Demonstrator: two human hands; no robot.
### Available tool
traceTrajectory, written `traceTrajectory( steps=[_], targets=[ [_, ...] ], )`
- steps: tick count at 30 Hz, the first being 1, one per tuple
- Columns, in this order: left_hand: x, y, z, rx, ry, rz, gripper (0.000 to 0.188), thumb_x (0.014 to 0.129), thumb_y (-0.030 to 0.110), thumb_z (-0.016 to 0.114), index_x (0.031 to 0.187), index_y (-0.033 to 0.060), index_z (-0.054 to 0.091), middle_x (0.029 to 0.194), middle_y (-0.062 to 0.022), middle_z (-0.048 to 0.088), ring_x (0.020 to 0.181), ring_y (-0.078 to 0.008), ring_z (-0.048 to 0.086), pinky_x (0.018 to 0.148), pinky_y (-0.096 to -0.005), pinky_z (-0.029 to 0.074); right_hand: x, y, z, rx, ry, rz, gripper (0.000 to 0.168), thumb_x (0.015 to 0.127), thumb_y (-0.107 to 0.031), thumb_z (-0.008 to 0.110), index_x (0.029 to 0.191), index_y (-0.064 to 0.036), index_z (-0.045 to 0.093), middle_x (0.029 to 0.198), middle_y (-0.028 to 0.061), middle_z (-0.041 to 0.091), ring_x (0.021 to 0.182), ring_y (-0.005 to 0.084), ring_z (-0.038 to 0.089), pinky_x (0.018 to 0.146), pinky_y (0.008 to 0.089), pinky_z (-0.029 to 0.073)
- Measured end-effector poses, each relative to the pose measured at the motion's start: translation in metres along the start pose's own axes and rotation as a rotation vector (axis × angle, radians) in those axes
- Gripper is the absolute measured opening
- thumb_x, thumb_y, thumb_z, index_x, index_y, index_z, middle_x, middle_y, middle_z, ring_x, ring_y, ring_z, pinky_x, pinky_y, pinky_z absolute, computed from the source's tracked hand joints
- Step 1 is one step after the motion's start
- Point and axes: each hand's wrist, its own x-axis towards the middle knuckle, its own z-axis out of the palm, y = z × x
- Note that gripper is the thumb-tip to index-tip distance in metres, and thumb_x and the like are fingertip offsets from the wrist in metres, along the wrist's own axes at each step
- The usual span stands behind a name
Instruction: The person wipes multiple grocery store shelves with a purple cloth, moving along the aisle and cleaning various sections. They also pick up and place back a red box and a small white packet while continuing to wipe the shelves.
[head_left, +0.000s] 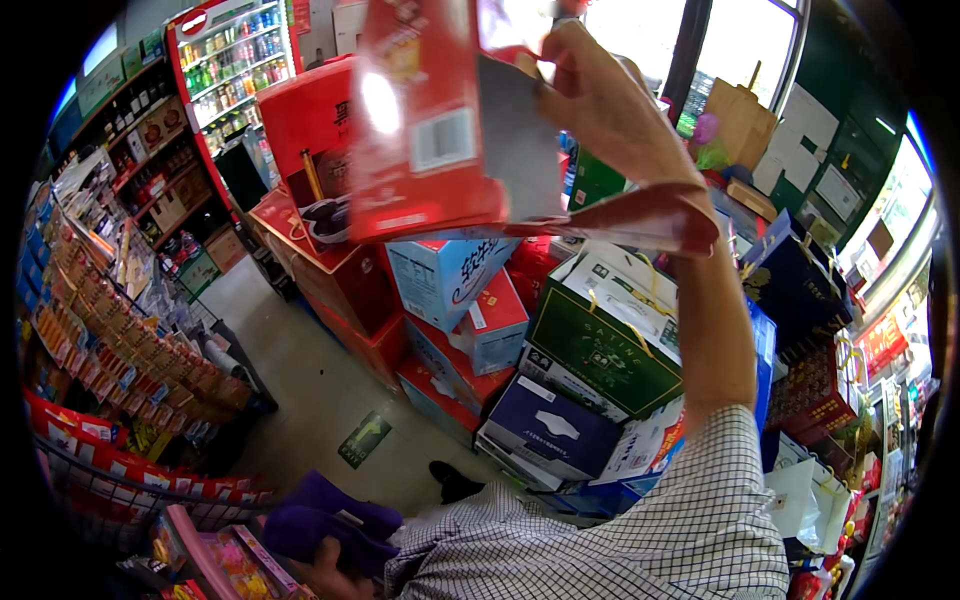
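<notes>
My right hand (600, 105) is raised, its fingers gripping the edge of a red cardboard box (427, 169) with a grey inner side and a barcode label. The box is blurred and tilted over the stacked gift boxes. A loose dark red flap or strip (645, 214) lies across my right forearm. Low at the left, my left hand (337, 574) holds a bunched purple cloth (322, 517) beside my checked shirt. Under the red box stand a light blue and red carton (442, 274) and a dark green gift box (607, 345) with yellow cord handles.
A navy box (551, 427) sits low in the stack before me. Hanging snack packets (142, 330) line the left rack. A drinks fridge (232, 75) stands at the back, with grey floor (315, 375) between. Dark blue gift bags (795, 285) are at the right.
</notes>
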Motion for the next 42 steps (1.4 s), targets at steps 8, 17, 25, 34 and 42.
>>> traceTrajectory(
  steps=[8, 17, 25, 34, 42],
  targets=[
    [0.017, 0.008, 0.018, -0.092, 0.018, -0.006, 0.055, 0.086, 0.018, 0.061, 0.135, 0.0006, 0.044, 0.116, -0.0129, 0.059, 0.101, -0.0286, 0.063, 0.083, -0.0444, 0.057, -0.071, 0.071, -0.064, -0.469, -0.577, 0.134, 0.029, 0.084, -0.015, 0.059, 0.107, -0.001, 0.045, 0.086, 0.0250, 0.064, 0.081, 0.0387, 0.065, 0.068, 0.0493, 0.048],
    [0.032, 0.010, 0.026, -0.147, 0.015, 0.013, 0.047, 0.082, 0.004, 0.067, 0.127, 0.0007, 0.053, 0.110, -0.0107, 0.062, 0.098, -0.0271, 0.064, 0.085, -0.0460, 0.057, -0.134, 0.140, -0.084, -0.631, -0.962, 0.473, 0.055, 0.089, -0.027, 0.063, 0.134, -0.001, 0.048, 0.118, 0.0229, 0.061, 0.109, 0.0337, 0.060, 0.094, 0.0412, 0.048],
    [0.033, 0.011, 0.027, -0.176, 0.052, -0.034, 0.046, 0.077, 0.008, 0.073, 0.120, 0.0056, 0.058, 0.108, -0.0065, 0.062, 0.099, -0.0229, 0.062, 0.090, -0.0397, 0.052, -0.064, 0.084, -0.097, -0.410, -0.596, 0.302, 0.030, 0.088, -0.018, 0.060, 0.113, -0.001, 0.062, 0.093, 0.0148, 0.069, 0.087, 0.0235, 0.069, 0.074, 0.0412, 0.056],
    [0.023, 0.021, 0.014, -0.232, -0.052, 0.089, 0.066, 0.070, 0.002, 0.069, 0.132, 0.0063, 0.051, 0.111, -0.0092, 0.062, 0.103, -0.0263, 0.063, 0.092, -0.0426, 0.053, -0.057, -0.156, 0.080, 0.705, -1.171, -0.198, 0.083, 0.083, -0.043, 0.075, 0.142, 0.001, 0.037, 0.137, 0.0209, 0.053, 0.120, 0.0335, 0.057, 0.097, 0.0414, 0.049],
    [-0.001, 0.039, -0.007, -0.072, 0.210, 0.254, 0.027, 0.076, 0.002, 0.073, 0.102, -0.0022, 0.068, 0.098, -0.0069, 0.070, 0.089, -0.0184, 0.067, 0.084, -0.0305, 0.052, -0.112, -0.271, 0.177, 1.365, -1.432, -0.310, 0.062, 0.095, -0.039, 0.064, 0.138, 0.000, 0.043, 0.128, 0.0196, 0.057, 0.115, 0.0297, 0.059, 0.097, 0.0392, 0.046]
  ],
)
